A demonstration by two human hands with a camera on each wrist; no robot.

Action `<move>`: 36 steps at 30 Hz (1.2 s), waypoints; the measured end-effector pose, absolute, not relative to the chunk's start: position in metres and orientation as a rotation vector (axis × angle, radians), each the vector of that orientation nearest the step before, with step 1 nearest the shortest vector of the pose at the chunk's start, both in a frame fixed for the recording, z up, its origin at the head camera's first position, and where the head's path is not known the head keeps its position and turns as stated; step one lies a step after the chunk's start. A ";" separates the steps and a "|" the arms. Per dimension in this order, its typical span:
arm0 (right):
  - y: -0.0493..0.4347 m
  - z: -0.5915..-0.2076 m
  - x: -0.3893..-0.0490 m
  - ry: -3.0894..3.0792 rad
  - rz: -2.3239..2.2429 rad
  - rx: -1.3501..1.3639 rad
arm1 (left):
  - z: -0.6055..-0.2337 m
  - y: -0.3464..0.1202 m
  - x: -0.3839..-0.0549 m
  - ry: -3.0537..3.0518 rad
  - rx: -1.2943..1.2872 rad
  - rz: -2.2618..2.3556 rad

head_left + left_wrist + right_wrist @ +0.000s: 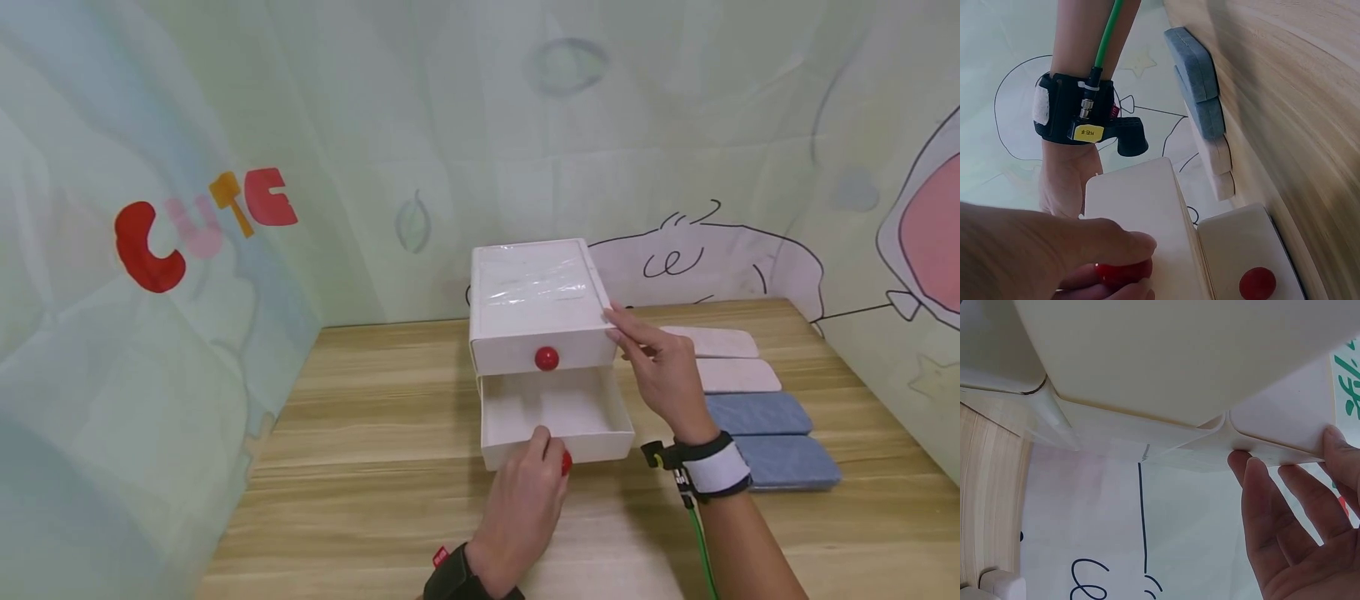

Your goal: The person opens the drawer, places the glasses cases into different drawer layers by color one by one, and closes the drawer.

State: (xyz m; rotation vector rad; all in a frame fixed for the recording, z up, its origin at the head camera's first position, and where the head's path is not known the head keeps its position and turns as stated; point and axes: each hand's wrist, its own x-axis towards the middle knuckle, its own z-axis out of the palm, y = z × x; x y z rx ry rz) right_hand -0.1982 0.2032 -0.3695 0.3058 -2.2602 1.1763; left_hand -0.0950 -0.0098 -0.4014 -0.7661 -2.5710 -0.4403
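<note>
A white drawer box [532, 283] stands against the back wall, with a red knob [547, 358] on its top front. The drawer below [600, 448] is pulled out, its inside bare. My left hand [525, 500] pinches that drawer's red knob [1122, 272] between thumb and fingers. Lower down, the left wrist view shows another drawer front [1229, 244] with its own red knob [1257, 284]. At the box's upper right front corner, my right hand [667, 375] grips the edge. In the right wrist view its fingers [1291, 487] touch the side wall, the thumb near the top.
Two pale pink pads [738, 375] and two blue pads [780, 458] lie in a row on the wooden table [375, 433], right of the box. A green cable [701, 542] runs from the right wrist strap [716, 471]. Printed cloth walls [420, 125] enclose the table.
</note>
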 end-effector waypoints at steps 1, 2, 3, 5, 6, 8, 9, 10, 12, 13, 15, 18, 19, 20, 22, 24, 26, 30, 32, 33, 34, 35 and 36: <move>0.203 -0.369 -0.198 -2.260 1.176 0.305 | -0.401 -0.010 -0.094 -2.569 -0.769 -0.434; 0.203 -0.369 -0.198 -2.261 1.176 0.305 | -0.401 -0.010 -0.094 -2.568 -0.772 -0.431; 0.203 -0.369 -0.198 -2.262 1.174 0.304 | -0.402 -0.010 -0.093 -2.567 -0.775 -0.429; 0.203 -0.369 -0.198 -2.264 1.173 0.303 | -0.402 -0.011 -0.092 -2.563 -0.776 -0.425; 0.203 -0.369 -0.198 -2.265 1.173 0.303 | -0.401 -0.011 -0.092 -2.562 -0.777 -0.425; 0.203 -0.369 -0.198 -2.266 1.172 0.304 | -0.402 -0.011 -0.091 -2.558 -0.774 -0.425; 0.203 -0.369 -0.198 -2.265 1.173 0.304 | -0.402 -0.011 -0.090 -2.558 -0.771 -0.427; 0.203 -0.369 -0.198 -2.265 1.174 0.304 | -0.402 -0.012 -0.090 -2.558 -0.768 -0.426; 0.203 -0.369 -0.198 -2.264 1.173 0.306 | -0.402 -0.012 -0.089 -2.562 -0.762 -0.435; 0.203 -0.370 -0.198 -2.264 1.173 0.307 | -0.402 -0.011 -0.088 -2.564 -0.758 -0.440; 0.202 -0.370 -0.198 -2.266 1.169 0.309 | -0.403 -0.011 -0.086 -2.565 -0.751 -0.443; 0.203 -0.370 -0.198 -2.267 1.157 0.310 | -0.403 -0.009 -0.083 -2.559 -0.745 -0.436; 0.203 -0.370 -0.198 -2.268 1.152 0.310 | -0.403 -0.009 -0.082 -2.556 -0.742 -0.426; 0.203 -0.370 -0.198 -2.267 1.150 0.310 | -0.403 -0.008 -0.081 -2.549 -0.741 -0.414; 0.203 -0.370 -0.198 -2.268 1.145 0.310 | -0.404 -0.007 -0.080 -2.538 -0.740 -0.394; 0.203 -0.370 -0.198 -2.268 1.145 0.311 | -0.404 -0.006 -0.079 -2.526 -0.738 -0.372; 0.202 -0.370 -0.198 -2.269 1.148 0.311 | -0.404 -0.005 -0.078 -2.514 -0.734 -0.358; 0.202 -0.370 -0.198 -2.268 1.148 0.312 | -0.404 -0.003 -0.076 -2.507 -0.732 -0.336; 0.203 -0.370 -0.198 -2.269 1.147 0.313 | -0.404 -0.002 -0.075 -2.505 -0.733 -0.325; 0.203 -0.370 -0.197 -2.271 1.145 0.312 | -0.404 -0.002 -0.074 -2.505 -0.733 -0.322; 0.203 -0.370 -0.197 -2.271 1.146 0.311 | -0.404 -0.002 -0.073 -2.502 -0.733 -0.317; 0.203 -0.370 -0.197 -2.270 1.148 0.311 | -0.404 -0.001 -0.073 -2.500 -0.733 -0.311; 0.203 -0.370 -0.197 -2.269 1.148 0.309 | -0.403 -0.001 -0.072 -2.500 -0.733 -0.307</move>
